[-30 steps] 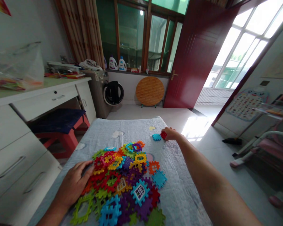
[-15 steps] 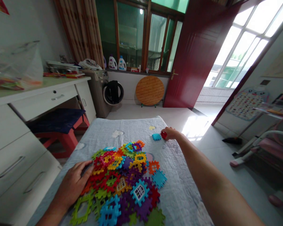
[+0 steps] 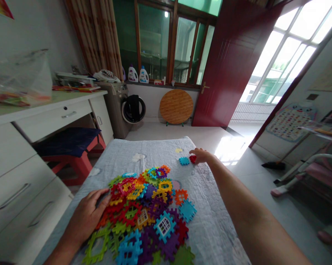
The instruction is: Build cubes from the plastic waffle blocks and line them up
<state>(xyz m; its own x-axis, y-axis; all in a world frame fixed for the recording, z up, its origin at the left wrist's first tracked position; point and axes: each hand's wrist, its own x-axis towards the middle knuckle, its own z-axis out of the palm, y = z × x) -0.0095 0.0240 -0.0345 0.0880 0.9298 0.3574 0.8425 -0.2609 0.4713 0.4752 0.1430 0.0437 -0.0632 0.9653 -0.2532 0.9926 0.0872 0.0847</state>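
My right hand [image 3: 201, 155] reaches to the far right of the cloth-covered table. Its index finger stretches out above a red toothed block [image 3: 193, 159], which lies partly under the hand. A light-blue toothed block [image 3: 184, 161] lies flat just left of the red one. My left hand [image 3: 90, 211] rests with fingers extended against the left side of a heap of interlocking plastic blocks [image 3: 148, 195]. The heap mixes red, yellow, purple, blue, green and orange plates, some with window cutouts. A blue block with a white window [image 3: 164, 225] lies on top near the front.
A pale blue patterned cloth [image 3: 119, 152] covers the table. Left stand a navy-topped stool [image 3: 68, 141] and a white desk [image 3: 47, 110] with a plastic bag on it. Behind are a washing machine [image 3: 117, 110], a folded round table [image 3: 176, 106] and a red door [image 3: 226, 66].
The red block has gone from raised in my right hand's fingers to lying lower beside the light-blue one, and the index finger has lifted off. My left hand stays in place.
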